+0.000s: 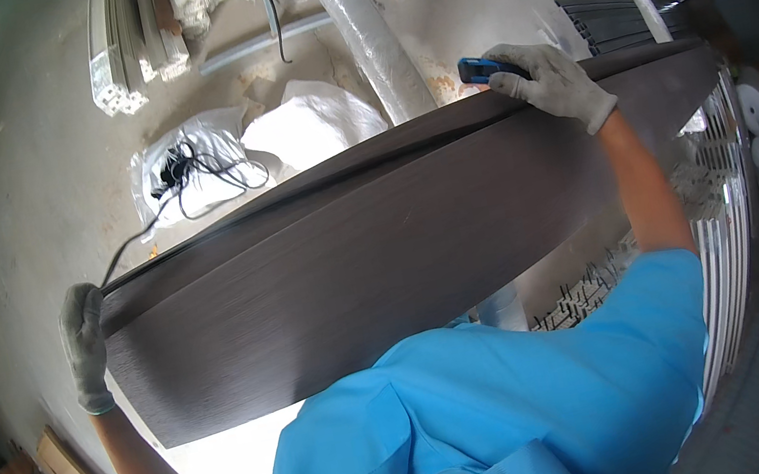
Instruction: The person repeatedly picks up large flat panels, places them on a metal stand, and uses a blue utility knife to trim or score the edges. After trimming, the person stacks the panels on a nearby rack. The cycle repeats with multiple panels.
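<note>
A long dark brown panel (354, 262) with a wood-grain surface lies across in front of me, with a ridge and groove along its far side. At its left end my left hand (85, 335), in a pale grey glove, is closed on the corner. Above the far edge, toward the panel's right part, my gloved right hand (556, 84) is closed round a blue and black utility knife (490, 69). Whether its blade is out I cannot tell. The fingertips of my left hand are partly hidden.
Beyond the panel, a black cable (195, 168) lies on clear plastic sheeting (223, 127) beside a white sheet (314, 125). A wrapped column (369, 31) rises behind. Stacked pale profiles (125, 48) lie at the far left, and dark profiles (611, 23) at the far right.
</note>
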Available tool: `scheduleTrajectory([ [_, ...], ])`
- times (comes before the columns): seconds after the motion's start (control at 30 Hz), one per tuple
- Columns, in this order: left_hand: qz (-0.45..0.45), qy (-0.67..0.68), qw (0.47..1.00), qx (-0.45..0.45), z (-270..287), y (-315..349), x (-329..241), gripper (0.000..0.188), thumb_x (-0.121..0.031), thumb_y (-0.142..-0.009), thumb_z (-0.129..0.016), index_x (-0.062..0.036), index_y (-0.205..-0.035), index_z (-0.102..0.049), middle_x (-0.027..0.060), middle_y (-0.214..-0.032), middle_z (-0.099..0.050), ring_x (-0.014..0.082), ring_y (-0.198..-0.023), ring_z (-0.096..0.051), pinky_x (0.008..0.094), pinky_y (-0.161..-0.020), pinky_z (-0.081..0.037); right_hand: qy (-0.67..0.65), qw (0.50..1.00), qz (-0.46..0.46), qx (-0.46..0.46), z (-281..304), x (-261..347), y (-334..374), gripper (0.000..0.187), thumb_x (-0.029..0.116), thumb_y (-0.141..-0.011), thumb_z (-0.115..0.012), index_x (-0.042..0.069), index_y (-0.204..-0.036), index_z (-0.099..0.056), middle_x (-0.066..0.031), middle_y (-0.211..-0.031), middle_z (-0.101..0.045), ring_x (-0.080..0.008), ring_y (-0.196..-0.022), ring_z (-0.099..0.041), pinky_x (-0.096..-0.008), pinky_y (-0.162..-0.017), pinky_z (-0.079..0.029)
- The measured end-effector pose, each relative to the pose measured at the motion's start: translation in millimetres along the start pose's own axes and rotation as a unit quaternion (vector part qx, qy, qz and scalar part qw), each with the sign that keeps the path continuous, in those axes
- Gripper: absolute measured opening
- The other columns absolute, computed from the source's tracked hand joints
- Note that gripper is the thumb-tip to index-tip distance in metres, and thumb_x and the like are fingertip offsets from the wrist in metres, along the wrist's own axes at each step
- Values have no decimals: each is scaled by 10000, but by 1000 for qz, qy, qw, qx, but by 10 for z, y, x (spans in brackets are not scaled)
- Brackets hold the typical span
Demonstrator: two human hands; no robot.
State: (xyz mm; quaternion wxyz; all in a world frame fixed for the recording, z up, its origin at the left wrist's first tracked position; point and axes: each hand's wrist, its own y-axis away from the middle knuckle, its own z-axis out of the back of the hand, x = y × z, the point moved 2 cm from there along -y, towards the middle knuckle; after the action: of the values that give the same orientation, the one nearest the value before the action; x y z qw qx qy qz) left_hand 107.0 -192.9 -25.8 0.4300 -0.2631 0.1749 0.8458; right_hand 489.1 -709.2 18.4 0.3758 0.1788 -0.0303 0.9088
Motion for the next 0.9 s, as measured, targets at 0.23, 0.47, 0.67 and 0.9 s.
scheduleTrajectory([
  [0.23,-83,-226,971,-15,16,109,72,232,-203,-985,-550,-7,-866,-515,118,-855,-475,296,-828,-479,386,-740,-392,144,970,194,-25,-5,-118,-127,459,524,-886,-638,83,-759,-638,-66,-621,-585,-242,-595,-601,-368,-573,-470],
  [0.47,38,-54,995,-75,-20,279,361,275,-228,-1019,-542,39,-1018,-607,84,-1285,-509,169,-1009,-523,288,-963,-395,130,955,268,-14,-114,-199,-99,441,503,-803,-722,97,-672,-612,-51,-570,-552,-227,-547,-576,-368,-536,-456],
  [0.67,96,75,992,-47,-49,394,273,291,-253,-1011,-553,21,-1081,-621,16,-1327,-489,86,-1019,-499,230,-955,-385,86,953,289,-12,-200,0,-176,429,498,-787,-740,108,-659,-614,-48,-539,-531,-226,-523,-564,-371,-522,-444],
  [0.9,68,28,995,-62,-120,362,20,295,-234,-993,-550,43,-1003,-648,94,-1260,-544,184,-1111,-523,280,-964,-393,67,930,361,31,-365,476,-433,420,491,-790,-739,125,-642,-598,-56,-535,-521,-228,-522,-569,-387,-516,-441],
])
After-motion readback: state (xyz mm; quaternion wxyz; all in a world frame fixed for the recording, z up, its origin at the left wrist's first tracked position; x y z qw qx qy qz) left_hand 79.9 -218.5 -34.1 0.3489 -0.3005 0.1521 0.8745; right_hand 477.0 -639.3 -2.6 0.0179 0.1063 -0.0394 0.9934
